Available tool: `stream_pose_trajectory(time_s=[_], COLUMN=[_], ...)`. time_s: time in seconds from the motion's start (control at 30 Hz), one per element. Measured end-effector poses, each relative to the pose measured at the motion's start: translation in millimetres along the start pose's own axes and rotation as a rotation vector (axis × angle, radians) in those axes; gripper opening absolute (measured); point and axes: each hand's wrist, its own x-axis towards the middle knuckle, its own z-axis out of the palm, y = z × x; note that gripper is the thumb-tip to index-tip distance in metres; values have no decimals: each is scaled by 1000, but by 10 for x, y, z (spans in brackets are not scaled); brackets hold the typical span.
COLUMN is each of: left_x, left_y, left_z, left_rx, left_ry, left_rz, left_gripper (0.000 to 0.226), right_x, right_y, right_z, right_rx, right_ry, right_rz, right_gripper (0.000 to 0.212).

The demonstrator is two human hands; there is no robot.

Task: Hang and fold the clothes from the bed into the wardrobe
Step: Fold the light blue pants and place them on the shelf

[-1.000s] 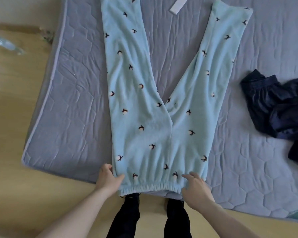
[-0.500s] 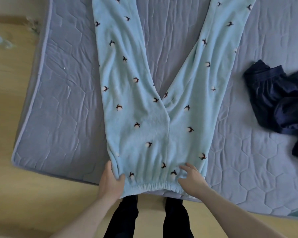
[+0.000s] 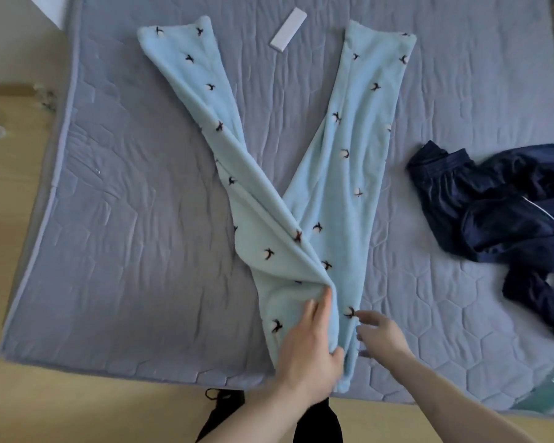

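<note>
The trousers (image 3: 343, 174) are spread on the mattress (image 3: 135, 219), their left half laid across the right near the waist. A strip (image 3: 288, 29) lies behind them, between the legs. Crumpled garments (image 3: 506, 219) lie to the right, well apart.

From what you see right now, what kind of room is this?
Probably a bedroom: a quilted grey mattress lies on a wooden floor, with light blue fleece pyjama trousers and a dark navy garment on it.

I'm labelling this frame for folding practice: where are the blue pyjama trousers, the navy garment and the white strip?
blue pyjama trousers (image 3: 343, 174): head view, right leg.
navy garment (image 3: 499, 219): head view, crumpled middle.
white strip (image 3: 288, 29): head view, centre.
</note>
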Motion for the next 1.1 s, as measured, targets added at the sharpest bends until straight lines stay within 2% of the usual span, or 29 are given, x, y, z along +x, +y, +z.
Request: stream_pose_trajectory(time_s=[0.13,0.23,0.33,0.37,0.43,0.5,0.6,0.67,0.77,0.83,0.97,1.1], left_x=[168,238,311,341,418,598,1061,1421,1964,2285,2818,3286], left_y=[172,113,-86,-167,-339,-517,-840,-1034,-1294,-1401,-1513,-1443], left_z=[379,550,524,482,323,42,-503,-887,-1335,-1535,-1676,-1686], left_rx=[131,257,327,284,107,-49,-25,41,163,217,211,120], left_ry=[-236,-482,-770,-806,-684,-403,30,218,290,296,286,320], left_rz=[9,20,75,58,-43,-129,-163,-227,-392,-480,-565,-659], left_gripper=[88,80,56,47,42,39,31,32,57,74,92,113], right_x=[125,210,267,284,309,354,476,618,874,1041,1237,1208], right_y=[50,88,62,30,-70,-249,-695,-1030,-1453,-1636,-1846,-1739], right_z=[-133,-191,-203,-204,-197,-167,-98,-44,55,137,236,108], right_rx=[34,5,-34,-54,-102,-89,-38,-41,-65,-63,-14,310], right_ry=[49,76,82,82,85,115,161,186,205,208,245,399], right_rz=[31,46,22,1,-71,-168,-311,-371,-418,-426,-436,-533], right_gripper=[36,44,42,39,32,30,35,46,62,62,20,16])
